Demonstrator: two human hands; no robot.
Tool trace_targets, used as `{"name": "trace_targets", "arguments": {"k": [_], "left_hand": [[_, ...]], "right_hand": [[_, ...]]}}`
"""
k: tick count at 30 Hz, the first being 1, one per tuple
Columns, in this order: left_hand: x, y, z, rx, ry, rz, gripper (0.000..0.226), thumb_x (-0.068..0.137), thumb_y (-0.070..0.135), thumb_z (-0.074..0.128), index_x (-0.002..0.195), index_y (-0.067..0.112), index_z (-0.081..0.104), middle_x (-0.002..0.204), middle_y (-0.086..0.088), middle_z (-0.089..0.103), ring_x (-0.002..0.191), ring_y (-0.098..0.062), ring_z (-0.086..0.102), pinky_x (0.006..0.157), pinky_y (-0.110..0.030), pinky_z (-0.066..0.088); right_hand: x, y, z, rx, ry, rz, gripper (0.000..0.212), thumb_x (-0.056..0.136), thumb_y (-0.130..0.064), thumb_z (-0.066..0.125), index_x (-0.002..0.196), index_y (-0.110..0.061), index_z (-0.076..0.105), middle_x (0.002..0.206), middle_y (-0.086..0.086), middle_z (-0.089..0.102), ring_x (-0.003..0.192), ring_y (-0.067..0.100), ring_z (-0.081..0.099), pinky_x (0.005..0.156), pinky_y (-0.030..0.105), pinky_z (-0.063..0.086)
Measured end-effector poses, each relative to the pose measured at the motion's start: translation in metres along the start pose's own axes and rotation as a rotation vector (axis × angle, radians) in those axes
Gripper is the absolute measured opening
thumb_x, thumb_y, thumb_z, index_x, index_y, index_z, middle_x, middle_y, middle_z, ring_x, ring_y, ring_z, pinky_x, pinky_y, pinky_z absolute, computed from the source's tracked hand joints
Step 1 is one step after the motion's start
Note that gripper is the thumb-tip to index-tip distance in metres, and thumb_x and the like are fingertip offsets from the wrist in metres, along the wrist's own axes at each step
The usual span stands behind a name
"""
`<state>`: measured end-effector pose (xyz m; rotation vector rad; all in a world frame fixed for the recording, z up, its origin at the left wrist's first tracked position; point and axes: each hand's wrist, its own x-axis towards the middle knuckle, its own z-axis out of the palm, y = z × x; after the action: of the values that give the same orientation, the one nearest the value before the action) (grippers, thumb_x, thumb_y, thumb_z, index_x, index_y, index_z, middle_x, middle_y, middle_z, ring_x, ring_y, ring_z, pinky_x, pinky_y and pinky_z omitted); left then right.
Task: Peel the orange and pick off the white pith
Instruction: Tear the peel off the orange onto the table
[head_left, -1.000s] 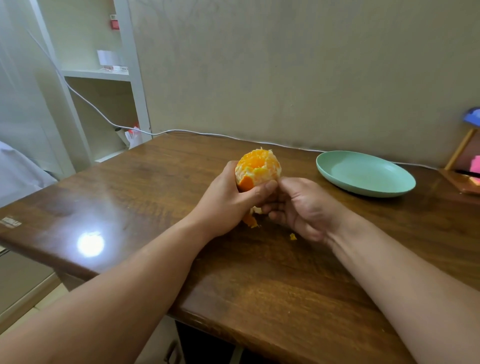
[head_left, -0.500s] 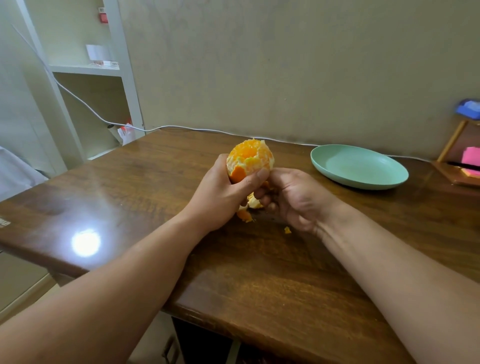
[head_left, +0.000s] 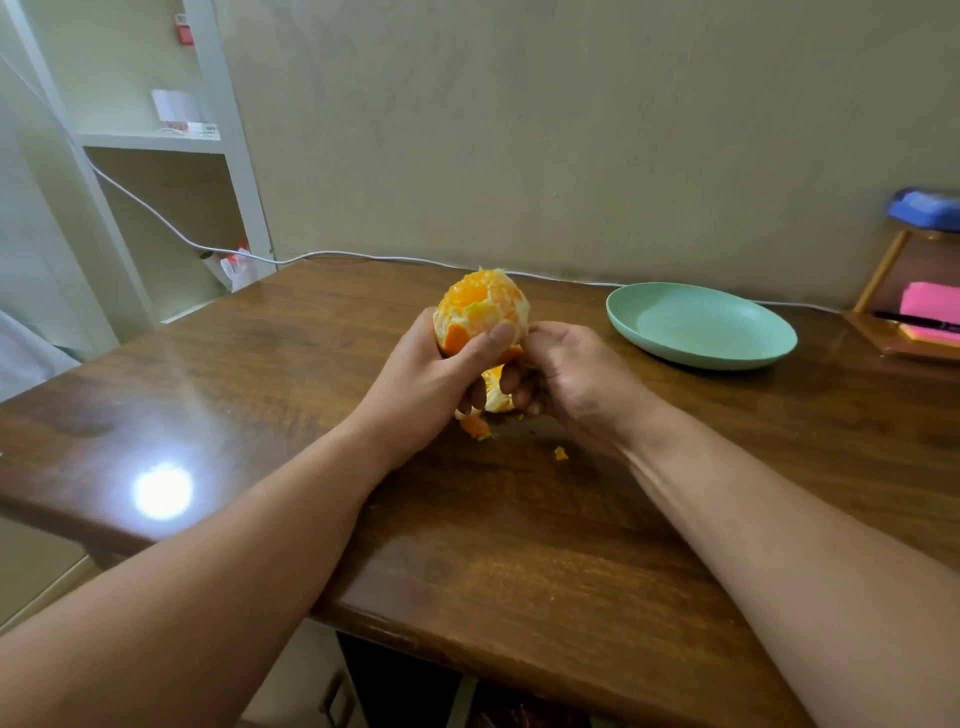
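A dark brown wooden worktop (head_left: 519, 545) stands against the wall, glossy enough to throw back a bright spot of light on its left side. Toward the back right sits a pale green plate (head_left: 675, 358). A piece of orange peel (head_left: 475, 427) lies near the middle, a smaller scrap (head_left: 560, 453) just beside it. A white cable (head_left: 363, 255) runs along the back edge.

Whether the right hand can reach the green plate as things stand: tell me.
Probably yes. The plate lies to the right of the right hand, bare table between them. That hand grips peel under the orange, though.
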<state>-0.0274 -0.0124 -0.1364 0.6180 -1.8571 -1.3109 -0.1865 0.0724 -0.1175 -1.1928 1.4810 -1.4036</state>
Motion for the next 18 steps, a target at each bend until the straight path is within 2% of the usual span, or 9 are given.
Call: {"name": "trace_targets", "arguments": {"k": [2, 6, 9, 12, 15, 18], "left_hand": [[0.0003, 0.0012, 0.0000, -0.044, -0.022, -0.014, 0.067, 0.092, 0.064, 0.071, 0.130, 0.010, 0.059, 0.097, -0.011, 0.070, 0.076, -0.025, 0.067, 0.071, -0.047, 0.057], [0.0027, 0.0026, -0.0044, -0.150, -0.054, -0.063, 0.061, 0.100, 0.056, 0.066, 0.130, 0.004, 0.062, 0.100, -0.011, 0.066, 0.074, -0.024, 0.063, 0.066, -0.035, 0.054], [0.0039, 0.0029, -0.0064, -0.232, -0.073, -0.112, 0.064, 0.096, 0.059, 0.066, 0.130, 0.005, 0.061, 0.100, -0.011, 0.064, 0.071, -0.021, 0.062, 0.063, -0.031, 0.052], [0.0037, 0.0025, -0.0052, -0.199, -0.078, -0.101, 0.062, 0.097, 0.057, 0.067, 0.131, 0.005, 0.061, 0.101, -0.010, 0.065, 0.072, -0.023, 0.063, 0.064, -0.034, 0.052], [0.0026, 0.0018, -0.0045, -0.144, -0.096, -0.073, 0.060, 0.099, 0.055, 0.066, 0.131, 0.005, 0.060, 0.100, -0.011, 0.068, 0.076, -0.027, 0.063, 0.066, -0.036, 0.054], [0.0010, 0.0024, -0.0041, -0.135, -0.087, -0.058, 0.060, 0.097, 0.056, 0.067, 0.131, 0.007, 0.061, 0.100, -0.012, 0.068, 0.078, -0.028, 0.063, 0.066, -0.038, 0.056]], "right_hand": [[-0.0001, 0.0004, -0.0021, -0.007, -0.024, -0.012, 0.029, 0.113, -0.022, 0.047, 0.110, -0.001, 0.067, 0.071, 0.006, 0.063, 0.056, 0.014, 0.055, 0.053, 0.028, 0.040], [-0.0021, -0.0003, -0.0070, 0.020, -0.079, -0.036, 0.022, 0.110, -0.011, 0.047, 0.098, -0.008, 0.065, 0.072, 0.007, 0.063, 0.058, 0.016, 0.054, 0.053, 0.029, 0.039], [-0.0040, 0.0009, -0.0091, 0.032, -0.125, -0.030, 0.020, 0.113, -0.021, 0.050, 0.111, -0.010, 0.067, 0.076, 0.008, 0.065, 0.061, 0.016, 0.056, 0.054, 0.027, 0.042], [-0.0041, 0.0017, -0.0085, -0.043, -0.091, -0.021, 0.028, 0.114, -0.030, 0.048, 0.122, -0.010, 0.066, 0.078, 0.006, 0.069, 0.063, 0.017, 0.060, 0.054, 0.026, 0.046], [-0.0030, 0.0028, -0.0062, -0.182, -0.022, -0.060, 0.026, 0.114, -0.027, 0.046, 0.117, -0.011, 0.067, 0.077, 0.002, 0.070, 0.063, 0.015, 0.061, 0.055, 0.027, 0.048], [-0.0009, 0.0045, -0.0053, -0.178, 0.032, -0.105, 0.026, 0.111, -0.020, 0.050, 0.110, 0.000, 0.067, 0.073, 0.003, 0.067, 0.060, 0.015, 0.058, 0.054, 0.029, 0.046]]}}
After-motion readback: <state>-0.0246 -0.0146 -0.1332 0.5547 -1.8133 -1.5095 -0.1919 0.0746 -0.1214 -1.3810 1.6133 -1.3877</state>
